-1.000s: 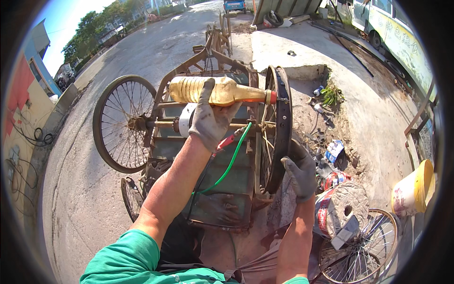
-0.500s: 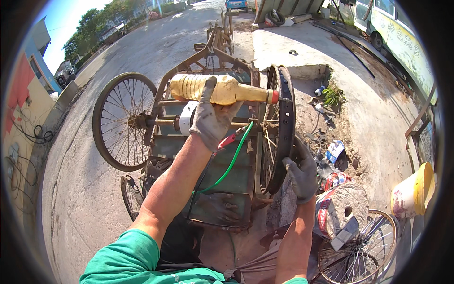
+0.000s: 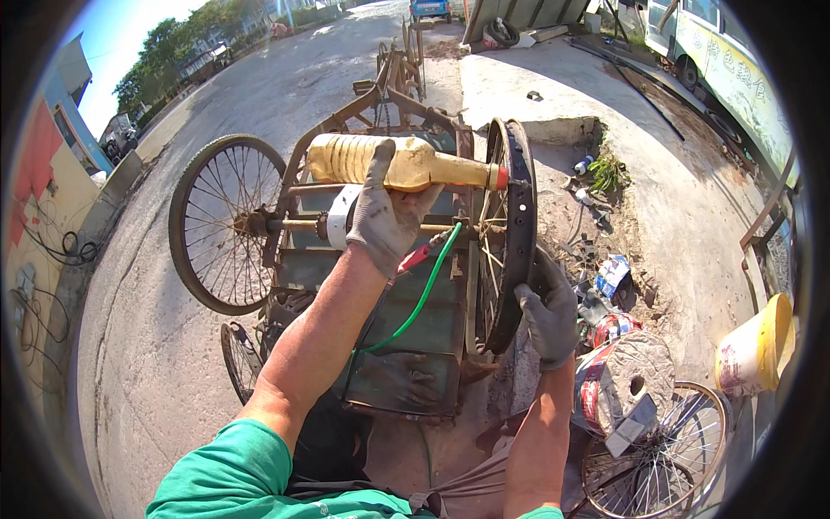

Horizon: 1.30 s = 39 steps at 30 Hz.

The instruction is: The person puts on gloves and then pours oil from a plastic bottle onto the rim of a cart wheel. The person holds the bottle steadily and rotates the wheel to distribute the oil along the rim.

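Observation:
In a dirty work glove, my left hand is closed round a yellowish plastic bottle. The bottle lies on its side in the air, its red-tipped nozzle pointing right at the rim of a bare wheel without a tyre. My right hand, also gloved, grips the near lower part of that rim. The wheel sits on the right end of the axle of an upturned tricycle cart frame. A spoked wheel with a tyre is at the axle's left end.
A green hose and a red-handled tool lie across the frame. To the right are a round, dirty reel-like block, a loose spoked wheel and a yellow-and-white bucket. Broken concrete and litter border the right side.
The bare rim appears turned slightly, and my right hand has shifted a little with it. My left hand keeps the bottle at nearly the same place.

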Tool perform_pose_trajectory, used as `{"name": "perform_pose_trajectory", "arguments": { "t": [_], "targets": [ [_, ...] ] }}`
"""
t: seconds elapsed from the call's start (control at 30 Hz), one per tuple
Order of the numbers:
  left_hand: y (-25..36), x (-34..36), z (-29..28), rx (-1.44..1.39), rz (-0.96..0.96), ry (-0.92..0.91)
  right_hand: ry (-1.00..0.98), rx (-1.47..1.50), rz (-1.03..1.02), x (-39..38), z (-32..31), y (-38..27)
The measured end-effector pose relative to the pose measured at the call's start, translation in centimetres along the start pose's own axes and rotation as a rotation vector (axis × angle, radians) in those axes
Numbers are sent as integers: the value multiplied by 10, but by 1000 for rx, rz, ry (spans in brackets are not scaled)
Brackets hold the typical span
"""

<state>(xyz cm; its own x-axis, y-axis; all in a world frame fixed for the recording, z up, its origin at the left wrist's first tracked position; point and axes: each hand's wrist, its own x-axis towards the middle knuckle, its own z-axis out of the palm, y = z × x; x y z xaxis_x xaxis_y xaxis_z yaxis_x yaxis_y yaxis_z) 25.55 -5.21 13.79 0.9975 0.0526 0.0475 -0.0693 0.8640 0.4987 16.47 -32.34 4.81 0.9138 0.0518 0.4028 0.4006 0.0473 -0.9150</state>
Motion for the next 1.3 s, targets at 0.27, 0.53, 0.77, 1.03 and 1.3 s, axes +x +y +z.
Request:
{"name": "perform_pose_trajectory", "arguments": {
  "t": [0.27, 0.53, 0.77, 1.03, 1.3],
  "targets": [
    [1, 0, 2, 53, 21, -6, 22, 19, -12, 0, 1, 2],
    [1, 1, 7, 68, 26, 25, 36, 59, 15, 1, 1, 6],
    [2, -1, 9, 60, 27, 30, 29, 51, -32, 1, -1, 12],
    [0, 3, 12, 35, 28, 71, 5, 27, -19, -1, -6, 10],
    [0, 8, 9, 40, 33, 46, 50, 72, 1, -1, -2, 7]
  ]
}}
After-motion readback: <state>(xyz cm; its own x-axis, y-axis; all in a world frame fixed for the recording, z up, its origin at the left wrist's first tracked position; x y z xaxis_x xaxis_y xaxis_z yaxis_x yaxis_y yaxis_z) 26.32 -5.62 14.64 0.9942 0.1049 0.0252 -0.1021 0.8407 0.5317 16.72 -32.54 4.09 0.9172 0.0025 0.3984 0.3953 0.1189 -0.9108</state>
